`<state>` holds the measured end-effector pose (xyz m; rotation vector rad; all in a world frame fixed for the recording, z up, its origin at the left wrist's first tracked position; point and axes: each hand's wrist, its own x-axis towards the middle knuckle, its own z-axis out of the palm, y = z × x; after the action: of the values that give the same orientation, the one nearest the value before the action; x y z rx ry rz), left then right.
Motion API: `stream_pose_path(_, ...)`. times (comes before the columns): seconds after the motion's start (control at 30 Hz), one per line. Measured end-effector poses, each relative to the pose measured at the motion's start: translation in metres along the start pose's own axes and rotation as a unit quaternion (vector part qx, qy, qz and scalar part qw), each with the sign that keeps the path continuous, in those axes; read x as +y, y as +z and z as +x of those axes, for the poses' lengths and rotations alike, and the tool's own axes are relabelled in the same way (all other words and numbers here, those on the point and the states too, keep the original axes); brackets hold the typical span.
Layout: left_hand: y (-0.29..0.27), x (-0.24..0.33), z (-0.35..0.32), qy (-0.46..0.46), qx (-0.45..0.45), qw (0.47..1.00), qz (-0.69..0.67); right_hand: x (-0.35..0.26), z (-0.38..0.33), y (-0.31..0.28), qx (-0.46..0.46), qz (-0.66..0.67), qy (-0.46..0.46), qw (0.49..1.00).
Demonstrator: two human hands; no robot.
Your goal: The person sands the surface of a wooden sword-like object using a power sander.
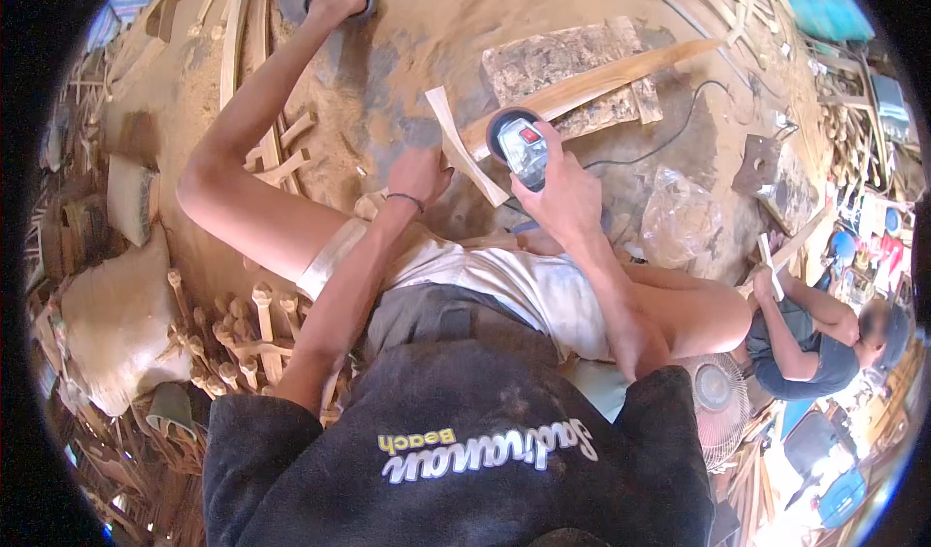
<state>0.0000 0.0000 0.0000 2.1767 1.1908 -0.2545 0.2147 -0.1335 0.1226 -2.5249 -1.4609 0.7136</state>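
My right hand (565, 190) is wrapped round a power sander (525, 155), which has a grey body, a red switch and a round dark disc. The sander sits at the near end of a long wooden plank (582, 85). My left hand (419, 176) is closed beside a short pale wooden piece (463, 147) with flared ends, and its fingers appear to grip the narrow middle. This short piece lies across the plank's near end, just left of the sander. Beneath the plank rests a worn, blotchy wooden block (543, 57).
A dark cord (669, 149) curves off to the right, near a clear plastic bag (682, 215). Carved wooden sticks (264, 314) and a pale sack (126, 324) lie left. At right, a fan (716, 392) stands beside a co-worker (805, 338) holding pale wood.
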Motion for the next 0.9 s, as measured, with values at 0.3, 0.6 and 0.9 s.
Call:
stream_pose_path(0.3,0.005,-0.006,0.003,-0.015,0.005,1.0,0.02,-0.014,0.0,0.02,-0.039,-0.033,-0.05,0.997)
stream_pose_path(0.6,0.007,-0.006,0.001,-0.004,0.006,1.0,0.007,-0.021,-0.001,0.022,-0.037,-0.069,-0.064,0.995)
stream_pose_path(0.9,0.005,-0.005,0.002,0.005,0.003,1.0,-0.02,-0.021,0.009,0.025,0.036,-0.034,-0.026,0.998)
